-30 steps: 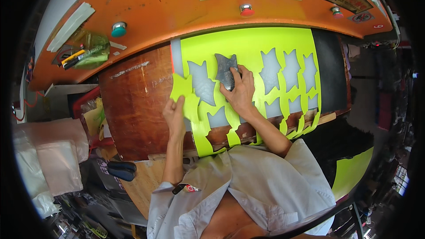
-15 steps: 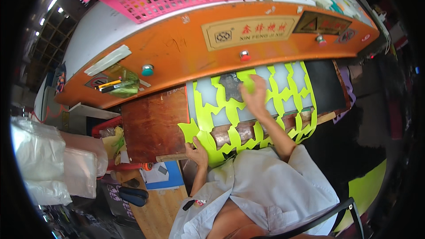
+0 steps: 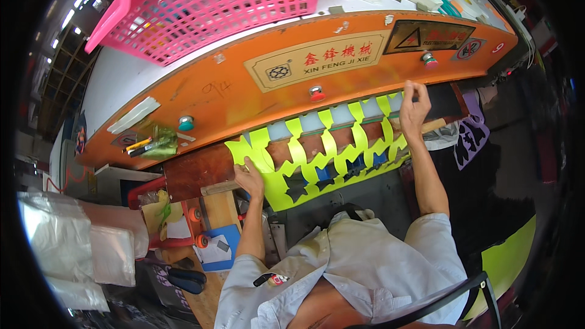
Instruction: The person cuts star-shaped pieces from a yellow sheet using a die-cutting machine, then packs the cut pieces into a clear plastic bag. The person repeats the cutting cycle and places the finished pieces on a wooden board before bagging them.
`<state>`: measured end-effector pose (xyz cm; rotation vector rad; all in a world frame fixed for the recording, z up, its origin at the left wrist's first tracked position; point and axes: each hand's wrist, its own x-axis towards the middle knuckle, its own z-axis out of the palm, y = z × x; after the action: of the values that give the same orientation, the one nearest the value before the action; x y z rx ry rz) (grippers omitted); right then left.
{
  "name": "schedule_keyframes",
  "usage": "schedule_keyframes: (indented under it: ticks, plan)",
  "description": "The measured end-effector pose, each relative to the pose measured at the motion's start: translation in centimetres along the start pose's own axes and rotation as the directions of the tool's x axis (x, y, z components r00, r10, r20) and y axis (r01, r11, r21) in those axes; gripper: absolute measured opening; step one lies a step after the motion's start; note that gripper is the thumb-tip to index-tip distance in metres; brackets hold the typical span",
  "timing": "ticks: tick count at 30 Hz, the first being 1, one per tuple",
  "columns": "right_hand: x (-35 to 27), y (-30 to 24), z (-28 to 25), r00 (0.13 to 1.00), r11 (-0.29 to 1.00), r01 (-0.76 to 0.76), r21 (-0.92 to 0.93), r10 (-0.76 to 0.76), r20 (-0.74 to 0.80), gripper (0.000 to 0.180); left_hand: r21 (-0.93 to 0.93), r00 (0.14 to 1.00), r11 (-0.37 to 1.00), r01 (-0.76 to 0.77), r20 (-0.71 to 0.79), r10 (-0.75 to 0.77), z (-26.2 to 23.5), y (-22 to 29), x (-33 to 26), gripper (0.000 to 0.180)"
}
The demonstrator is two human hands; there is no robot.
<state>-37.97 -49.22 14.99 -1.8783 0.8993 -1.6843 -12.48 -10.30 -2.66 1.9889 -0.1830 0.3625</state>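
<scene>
A lime-green sheet (image 3: 274,192) with rows of shaped cut-outs stretches between my hands. Its far part lies on a pale cutting surface (image 3: 338,114), while its near part hangs over the front edge toward my body. My left hand (image 3: 248,180) grips the sheet's left end, thumb on top. At the far right corner, my right hand (image 3: 414,108) is closed with fingertips pinched at the sheet's edge; the exact contact is partly hidden by the fingers. Through the holes show the brown board and dark and blue things below.
An orange machine front (image 3: 222,94) with push buttons (image 3: 315,93) spans behind the sheet. Above it sits a pink basket (image 3: 161,55). Clear plastic bags (image 3: 55,231) hang at left, near a blue clipboard (image 3: 233,234). A purple cut-out sheet (image 3: 472,137) hangs at right.
The sheet has come toward my body and hangs over the front edge. My right hand has moved right from the sheet's middle to its far right corner. The dark flat piece is out of sight.
</scene>
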Motion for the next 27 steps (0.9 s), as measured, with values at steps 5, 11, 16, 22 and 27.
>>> schedule_keyframes:
  ticks: [5,11,16,22,27]
  plan:
    - [7.0,2.9,-0.8,0.995,0.996,0.056,-0.065,-0.05,0.092,0.035,-0.114,1.0,0.993,0.0,0.004,0.001,3.0,-0.6,2.5,0.046]
    - [-1.1,3.0,-1.4,0.926,0.998,0.03,-0.062,-0.004,0.378,0.006,-0.007,0.999,1.0,0.009,-0.048,-0.009,4.6,0.9,4.6,0.041]
    - [-9.7,2.9,3.5,0.841,0.976,0.203,-0.074,-0.135,0.525,0.021,-0.18,0.999,0.983,0.043,0.023,-0.039,5.2,2.6,5.6,0.035]
    - [-13.4,0.3,8.3,0.756,0.915,0.35,-0.201,-0.149,0.638,0.03,0.036,1.0,0.999,-0.014,-0.023,0.015,5.2,3.1,6.0,0.042]
    - [-16.2,0.3,9.1,0.8,0.902,0.394,-0.176,-0.243,0.549,0.009,0.091,0.998,0.994,-0.059,0.019,0.058,4.8,2.5,5.9,0.046]
